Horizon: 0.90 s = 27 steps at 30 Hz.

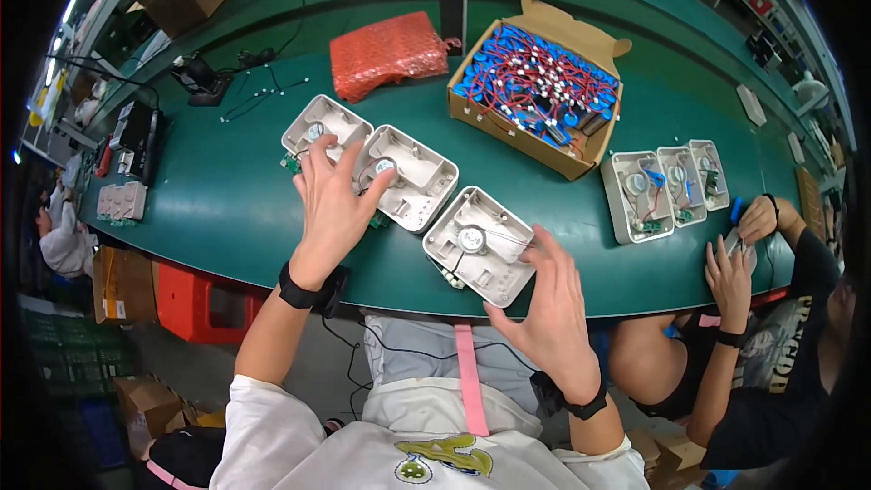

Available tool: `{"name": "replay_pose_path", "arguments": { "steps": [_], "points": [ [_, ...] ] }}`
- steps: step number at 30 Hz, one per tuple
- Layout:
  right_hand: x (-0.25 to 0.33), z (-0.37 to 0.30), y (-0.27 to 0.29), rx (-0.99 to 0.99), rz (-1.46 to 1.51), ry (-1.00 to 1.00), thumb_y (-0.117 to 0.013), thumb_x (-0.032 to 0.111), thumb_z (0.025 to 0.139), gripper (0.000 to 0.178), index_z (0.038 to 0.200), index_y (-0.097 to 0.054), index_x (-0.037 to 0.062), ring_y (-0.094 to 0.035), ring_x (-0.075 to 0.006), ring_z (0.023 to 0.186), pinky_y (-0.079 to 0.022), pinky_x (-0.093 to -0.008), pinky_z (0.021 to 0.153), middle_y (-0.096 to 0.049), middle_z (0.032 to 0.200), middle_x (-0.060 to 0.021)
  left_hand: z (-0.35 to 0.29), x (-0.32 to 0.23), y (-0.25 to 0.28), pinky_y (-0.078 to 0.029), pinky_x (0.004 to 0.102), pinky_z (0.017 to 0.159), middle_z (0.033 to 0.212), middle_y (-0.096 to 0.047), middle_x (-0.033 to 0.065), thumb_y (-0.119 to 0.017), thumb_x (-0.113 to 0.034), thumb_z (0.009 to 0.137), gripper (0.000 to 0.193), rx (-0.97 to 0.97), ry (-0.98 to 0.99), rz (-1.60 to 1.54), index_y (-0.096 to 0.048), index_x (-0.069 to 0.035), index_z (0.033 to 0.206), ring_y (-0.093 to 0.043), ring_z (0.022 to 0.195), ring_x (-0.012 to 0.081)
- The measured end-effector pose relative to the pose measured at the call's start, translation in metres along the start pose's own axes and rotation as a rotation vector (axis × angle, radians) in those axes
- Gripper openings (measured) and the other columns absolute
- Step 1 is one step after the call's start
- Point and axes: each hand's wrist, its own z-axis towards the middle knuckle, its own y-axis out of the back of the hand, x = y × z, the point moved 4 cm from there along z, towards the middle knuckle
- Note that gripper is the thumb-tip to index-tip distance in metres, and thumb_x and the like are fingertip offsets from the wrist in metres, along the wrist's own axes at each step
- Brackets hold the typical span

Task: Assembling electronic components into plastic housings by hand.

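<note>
Three off-white plastic housings lie in front of me, each with a round speaker inside: the left housing (349, 120), the middle housing (426, 177) and the right housing (494, 274). My left hand (331, 195) is over the left and middle ones, fingers spread, its thumb by the middle speaker (386, 166). Small green circuit boards (291, 164) show at the housings' edges. On the right housing, my right hand (558, 308) has its thumb at the near corner and its fingers at the right side. The fingertips' contact there is partly hidden.
A cardboard box (517, 141) of blue cells with red wires stands beyond, beside a red bubble-wrapped package (386, 53). Several fitted housings (626, 218) stand at right. There, a co-worker's hands (730, 277) hold a pale part. A red stool (213, 304) is below the table's left edge.
</note>
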Motion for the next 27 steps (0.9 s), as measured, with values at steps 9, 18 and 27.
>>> {"name": "replay_pose_path", "arguments": {
  "steps": [9,18,27],
  "points": [
    [-0.006,-0.024,0.012,-0.056,-0.086,-0.136,-0.094,0.014,0.068,0.102,0.153,-0.039,-0.0003,-0.051,-0.0456,0.136,-0.045,-0.0516,0.113,-0.044,0.155,-0.0247,-0.053,-0.066,0.029,-0.042,0.0509,0.108,0.14,-0.057,0.0173,-0.08,-0.01,0.086,0.048,0.032,-0.439,-0.34,-0.068,-0.007,0.132,-0.053,0.129,0.0407],
    [-0.018,-0.022,0.019,-0.007,0.099,-0.141,-0.091,0.01,0.065,0.095,0.148,-0.045,0.0024,-0.051,-0.0436,0.138,-0.048,-0.0487,0.112,-0.045,0.153,-0.0221,-0.048,-0.073,-0.001,-0.05,0.0478,0.102,0.127,-0.063,0.0171,-0.066,0.013,0.083,0.047,0.173,-0.496,-0.221,-0.065,-0.001,0.129,-0.062,0.117,0.0389],
    [-0.024,-0.023,0.026,0.021,0.089,-0.151,-0.089,0.006,0.063,0.084,0.139,-0.051,0.0066,-0.054,-0.0412,0.135,-0.051,-0.0477,0.108,-0.045,0.154,-0.0192,-0.04,-0.062,-0.001,-0.051,0.0472,0.094,0.114,-0.063,0.0162,-0.063,0.015,0.084,0.033,0.197,-0.49,-0.277,-0.065,0.003,0.115,-0.062,0.107,0.0381]
  ]
}}
